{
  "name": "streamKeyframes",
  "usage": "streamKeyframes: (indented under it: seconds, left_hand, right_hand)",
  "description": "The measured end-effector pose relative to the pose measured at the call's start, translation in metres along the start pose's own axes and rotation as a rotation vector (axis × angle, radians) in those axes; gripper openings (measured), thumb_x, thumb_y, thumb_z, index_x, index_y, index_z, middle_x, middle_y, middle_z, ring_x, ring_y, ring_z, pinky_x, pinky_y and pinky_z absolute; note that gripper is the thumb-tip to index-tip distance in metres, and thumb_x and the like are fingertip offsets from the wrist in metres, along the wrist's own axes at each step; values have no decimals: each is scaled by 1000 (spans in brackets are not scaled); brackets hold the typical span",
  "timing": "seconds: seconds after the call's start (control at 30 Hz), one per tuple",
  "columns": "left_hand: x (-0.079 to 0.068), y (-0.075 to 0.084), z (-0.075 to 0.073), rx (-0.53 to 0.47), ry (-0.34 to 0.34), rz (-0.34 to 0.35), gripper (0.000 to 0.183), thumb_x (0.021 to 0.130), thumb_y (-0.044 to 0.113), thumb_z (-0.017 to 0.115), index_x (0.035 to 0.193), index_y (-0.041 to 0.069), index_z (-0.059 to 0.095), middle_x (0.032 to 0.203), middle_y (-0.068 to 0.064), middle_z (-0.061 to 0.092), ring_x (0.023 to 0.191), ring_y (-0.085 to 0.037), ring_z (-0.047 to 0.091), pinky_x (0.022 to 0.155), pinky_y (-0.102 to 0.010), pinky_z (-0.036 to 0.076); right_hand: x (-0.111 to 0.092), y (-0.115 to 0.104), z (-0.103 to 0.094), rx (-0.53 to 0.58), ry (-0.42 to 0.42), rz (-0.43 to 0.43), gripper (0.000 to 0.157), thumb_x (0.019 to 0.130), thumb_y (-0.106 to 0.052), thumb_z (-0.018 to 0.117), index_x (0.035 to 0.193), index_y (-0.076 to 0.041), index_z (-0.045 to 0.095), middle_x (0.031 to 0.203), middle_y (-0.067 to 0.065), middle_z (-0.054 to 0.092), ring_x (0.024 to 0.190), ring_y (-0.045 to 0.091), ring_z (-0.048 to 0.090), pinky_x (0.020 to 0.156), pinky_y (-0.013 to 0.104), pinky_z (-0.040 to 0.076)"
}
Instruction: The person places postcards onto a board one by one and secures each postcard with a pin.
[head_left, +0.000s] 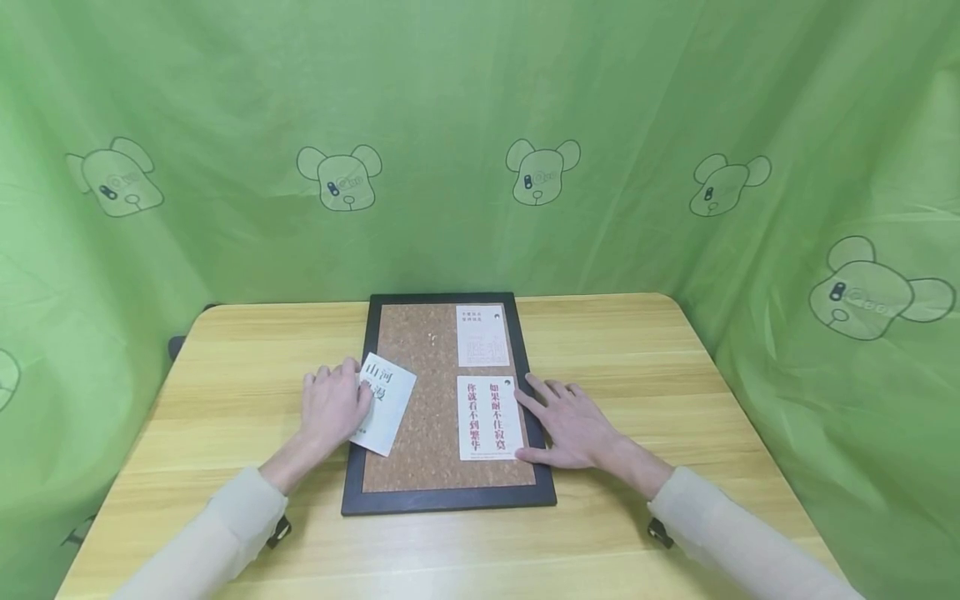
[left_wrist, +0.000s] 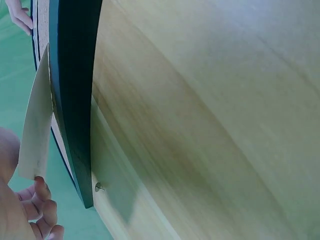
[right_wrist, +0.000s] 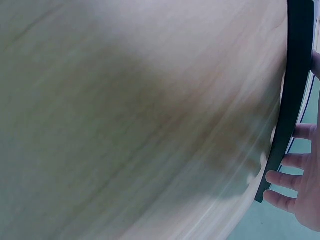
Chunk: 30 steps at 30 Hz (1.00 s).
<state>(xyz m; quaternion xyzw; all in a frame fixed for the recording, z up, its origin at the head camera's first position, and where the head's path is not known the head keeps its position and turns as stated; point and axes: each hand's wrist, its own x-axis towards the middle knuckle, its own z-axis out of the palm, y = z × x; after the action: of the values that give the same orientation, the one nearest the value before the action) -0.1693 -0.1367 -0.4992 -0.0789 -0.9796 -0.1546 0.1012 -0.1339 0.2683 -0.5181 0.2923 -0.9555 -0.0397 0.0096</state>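
My left hand (head_left: pixel 330 404) pinches a white card (head_left: pixel 392 404) printed with large dark characters. The card tilts across the left side of a black-framed cork board (head_left: pixel 420 433); in the left wrist view its hand end stands up off the board. My right hand (head_left: pixel 573 425) rests on the board's right edge with fingers spread, index finger and thumb at a card with red characters (head_left: pixel 486 429). Above that lies a paler card (head_left: pixel 483 336) with small print. Both of these cards have a small dark spot near the upper right corner.
The board lies on a light wooden table (head_left: pixel 622 358). A small pin (left_wrist: pixel 98 187) lies on the table beside the board's left frame. A green curtain (head_left: pixel 450 75) with bear-head drawings hangs behind and at both sides.
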Motion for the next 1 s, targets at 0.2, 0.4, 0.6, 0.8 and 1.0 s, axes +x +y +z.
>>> streamKeyframes:
  seconds: [0.2,0.4,0.6,0.8,1.0]
  left_hand:
    - [-1,-1,1,18,-2,6,33,99,25,61,118,-1,68,86,-17,75,75,-32,63,66,-37,41]
    - [-2,-2,1,28,-11,8,35,100,28,62,118,-2,68,85,-16,74,75,-31,64,66,-38,42]
    - [-6,-2,1,69,-35,16,48,100,40,66,122,-2,65,94,-21,75,85,-37,66,74,-44,46]
    - [-8,-2,2,104,-48,21,59,97,50,68,123,-3,64,98,-23,74,88,-39,66,77,-45,45]
    - [-9,0,7,140,-46,43,67,91,57,73,120,-3,65,91,-21,73,85,-38,64,74,-45,44]
  right_hand:
    - [0,0,0,8,-3,-2,104,88,-90,45,165,-21,38,171,19,36,141,45,54,111,64,49]
    - [0,1,0,12,-2,-1,103,88,-89,46,165,-21,38,171,19,36,141,45,54,111,64,48]
    - [1,0,1,-5,1,-2,104,88,-90,46,165,-21,38,171,18,37,141,44,54,111,64,49]
    - [0,0,1,-6,2,-3,103,88,-90,46,165,-21,38,170,18,37,141,44,54,110,63,49]
    - [0,0,-1,1,0,1,104,88,-90,45,165,-21,38,171,18,37,141,43,55,110,63,50]
